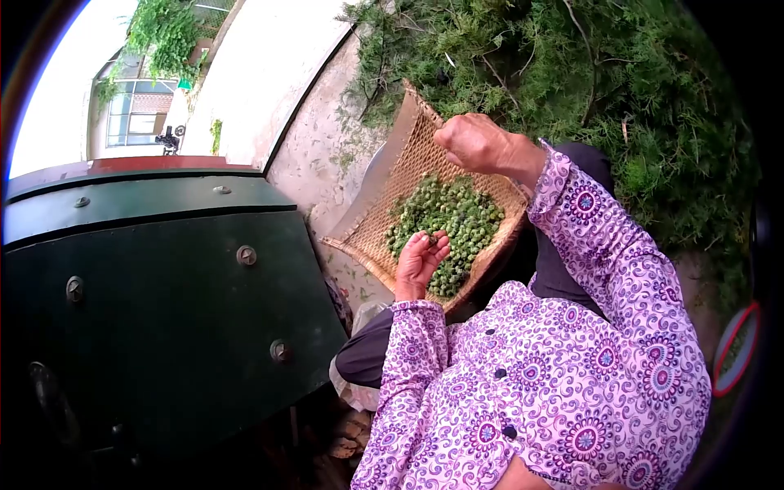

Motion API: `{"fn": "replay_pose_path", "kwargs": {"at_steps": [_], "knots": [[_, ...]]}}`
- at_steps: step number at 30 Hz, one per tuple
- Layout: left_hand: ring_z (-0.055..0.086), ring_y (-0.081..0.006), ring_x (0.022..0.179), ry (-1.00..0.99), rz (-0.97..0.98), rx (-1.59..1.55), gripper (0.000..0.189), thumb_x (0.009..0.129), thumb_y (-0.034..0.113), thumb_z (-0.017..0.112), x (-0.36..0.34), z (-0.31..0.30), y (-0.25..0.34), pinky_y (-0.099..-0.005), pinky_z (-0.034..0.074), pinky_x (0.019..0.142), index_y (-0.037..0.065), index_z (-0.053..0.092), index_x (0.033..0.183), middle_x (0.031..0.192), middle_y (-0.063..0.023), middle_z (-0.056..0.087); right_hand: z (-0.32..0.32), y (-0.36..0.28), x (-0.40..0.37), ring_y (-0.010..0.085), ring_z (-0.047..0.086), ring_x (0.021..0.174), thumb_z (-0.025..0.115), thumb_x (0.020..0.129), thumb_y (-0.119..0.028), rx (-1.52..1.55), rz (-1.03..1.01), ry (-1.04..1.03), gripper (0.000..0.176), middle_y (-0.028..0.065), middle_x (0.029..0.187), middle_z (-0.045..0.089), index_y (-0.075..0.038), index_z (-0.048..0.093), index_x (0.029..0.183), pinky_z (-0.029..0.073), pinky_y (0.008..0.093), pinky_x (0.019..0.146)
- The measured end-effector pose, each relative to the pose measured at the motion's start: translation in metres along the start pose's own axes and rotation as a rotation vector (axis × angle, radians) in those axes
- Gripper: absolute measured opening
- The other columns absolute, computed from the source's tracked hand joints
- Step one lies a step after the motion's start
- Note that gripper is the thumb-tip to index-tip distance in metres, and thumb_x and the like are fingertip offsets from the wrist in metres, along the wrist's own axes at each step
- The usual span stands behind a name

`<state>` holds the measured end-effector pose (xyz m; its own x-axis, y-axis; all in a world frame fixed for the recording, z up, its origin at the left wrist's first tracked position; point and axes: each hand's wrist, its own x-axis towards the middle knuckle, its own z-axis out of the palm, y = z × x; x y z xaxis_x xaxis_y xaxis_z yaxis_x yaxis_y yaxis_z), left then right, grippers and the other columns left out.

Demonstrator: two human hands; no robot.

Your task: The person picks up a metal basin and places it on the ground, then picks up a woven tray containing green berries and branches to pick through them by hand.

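A woven wicker scoop basket [377,234] rests tilted by my knees. Small round green cones or fruits [465,216] are heaped in it, with bits of leaf among them. My left hand [420,260] is over the near left part of the heap, palm turned up. Its thumb and fingers pinch together on a small dark bit that I cannot make out. Above the basket's far right side, my right hand [480,144] is closed in a fist. Whatever it holds, if anything, is hidden by its fingers.
Cut green conifer branches [637,90] are piled beyond the basket and to the right. A dark green metal panel [163,318] with round studs takes up the left side. Concrete ground [314,155] shows between them. A pale plastic bag [355,392] lies by my left leg.
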<state>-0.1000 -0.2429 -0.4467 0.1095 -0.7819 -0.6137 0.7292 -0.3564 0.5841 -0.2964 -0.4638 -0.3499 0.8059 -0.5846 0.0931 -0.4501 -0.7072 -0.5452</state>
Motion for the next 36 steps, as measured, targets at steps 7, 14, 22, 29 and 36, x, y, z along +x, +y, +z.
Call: {"fn": "replay_pose_path", "kwargs": {"at_steps": [7, 14, 22, 29, 36], "knots": [[0.059, -0.0232, 0.072, 0.154, 0.177, -0.090, 0.015, 0.076, -0.004, 0.051, -0.012, -0.034, 0.028, -0.0393, 0.052, 0.067, 0.006, 0.055, 0.087, 0.085, -0.0137, 0.060, -0.006, 0.005, -0.009, 0.0250, 0.055, 0.061, 0.056, 0.071, -0.003, 0.093, -0.038, 0.127, 0.007, 0.0116, 0.066, 0.051, -0.003, 0.049, 0.070, 0.047, 0.0370, 0.055], [0.055, -0.0173, 0.066, 0.354, 0.184, 0.006, 0.006, 0.080, 0.009, 0.053, -0.020, -0.099, 0.055, -0.0326, 0.049, 0.057, 0.004, 0.056, 0.082, 0.077, -0.0067, 0.057, 0.003, 0.013, -0.007, 0.0165, 0.052, 0.052, 0.045, 0.079, 0.001, 0.025, -0.086, 0.208, 0.016, 0.0083, 0.058, 0.050, -0.004, 0.050, 0.064, 0.048, 0.0277, 0.047], [0.056, -0.0146, 0.063, 0.709, 0.427, 1.347, 0.036, 0.062, 0.019, 0.075, 0.044, -0.106, 0.021, -0.0293, 0.048, 0.060, -0.002, 0.061, 0.088, 0.077, -0.0074, 0.062, -0.003, 0.006, 0.002, 0.0167, 0.053, 0.054, 0.044, 0.079, 0.002, -0.009, -0.063, 0.173, 0.015, 0.0089, 0.060, 0.050, -0.003, 0.051, 0.067, 0.049, 0.0278, 0.047], [0.061, -0.0267, 0.064, 0.707, 0.378, 1.590, 0.026, 0.059, 0.017, 0.069, 0.056, -0.095, 0.007, -0.0329, 0.048, 0.065, 0.000, 0.065, 0.078, 0.074, -0.0175, 0.063, -0.003, 0.004, 0.007, 0.0139, 0.049, 0.052, 0.042, 0.076, 0.006, -0.054, -0.084, 0.172, 0.017, 0.0064, 0.058, 0.046, -0.004, 0.050, 0.065, 0.046, 0.0260, 0.043], [0.048, -0.0124, 0.047, 0.471, 0.021, 0.772, 0.010, 0.072, 0.009, 0.063, 0.030, -0.090, 0.028, -0.0274, 0.041, 0.044, 0.006, 0.057, 0.065, 0.057, -0.0007, 0.052, -0.009, 0.002, 0.002, 0.0149, 0.050, 0.051, 0.043, 0.076, 0.006, -0.048, -0.083, 0.179, 0.017, 0.0073, 0.058, 0.047, -0.004, 0.051, 0.065, 0.047, 0.0276, 0.045]]}}
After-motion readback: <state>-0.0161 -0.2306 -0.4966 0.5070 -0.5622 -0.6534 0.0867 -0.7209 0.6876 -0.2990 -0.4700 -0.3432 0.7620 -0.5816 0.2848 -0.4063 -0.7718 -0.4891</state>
